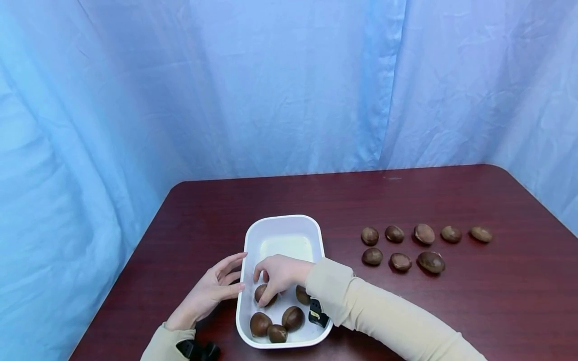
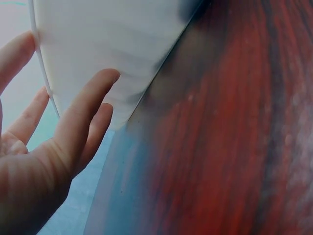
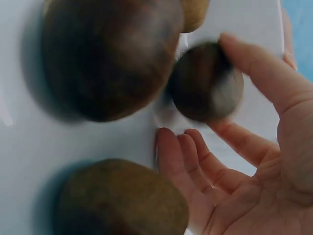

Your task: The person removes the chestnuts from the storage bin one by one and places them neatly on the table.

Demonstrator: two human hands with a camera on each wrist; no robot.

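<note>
A white plastic box [image 1: 282, 228] stands on the table with several brown chestnuts [image 1: 293, 318] in its near half. My right hand [image 1: 283, 273] reaches down into it over the right rim. Between thumb and forefinger it pinches a chestnut [image 3: 208, 85], as the right wrist view shows; the other fingers spread below. Two larger chestnuts [image 3: 115, 54] lie close to that hand. At the box's left side, my left hand [image 1: 217, 288] touches the rim and outer wall with loosely extended fingers [image 2: 85, 110]. The right sleeve and wrist camera hide part of the box's right side.
To the right of the box, several more chestnuts [image 1: 424, 234] lie in two rows on the dark red table [image 1: 496, 296]. Blue curtains [image 1: 289, 100] hang behind the table and along its sides.
</note>
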